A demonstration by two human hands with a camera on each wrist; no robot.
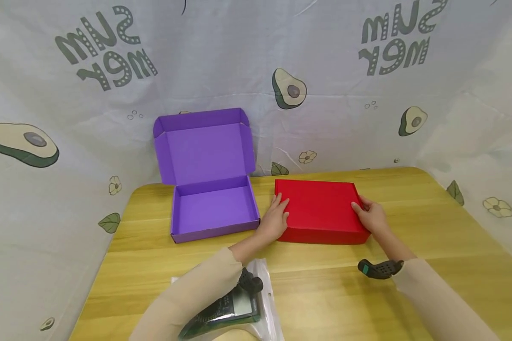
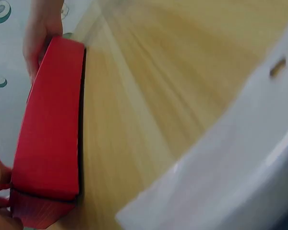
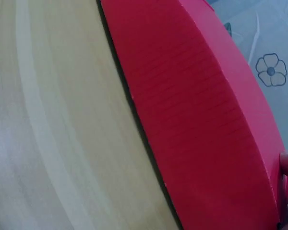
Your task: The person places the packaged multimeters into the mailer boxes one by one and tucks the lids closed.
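Observation:
A closed red cardboard box (image 1: 320, 203) lies flat toward the back of the wooden table. The left hand (image 1: 274, 219) holds its left side, with fingertips over the top edge. On the opposite side the right hand (image 1: 372, 215) grips the box, its thumb on the lid and its other fingers along the side wall. Parts of both hands also show at the box's ends in the left wrist view. Left of the red box stands a purple cardboard box (image 1: 215, 206), its lid raised and nothing inside.
Under the left forearm lies a clear plastic bag (image 1: 268, 303) with a dark object (image 1: 222, 310) in it, partly hidden by the sleeve. A light curtain (image 1: 222, 57) printed with avocados hangs right behind the table (image 1: 315, 289).

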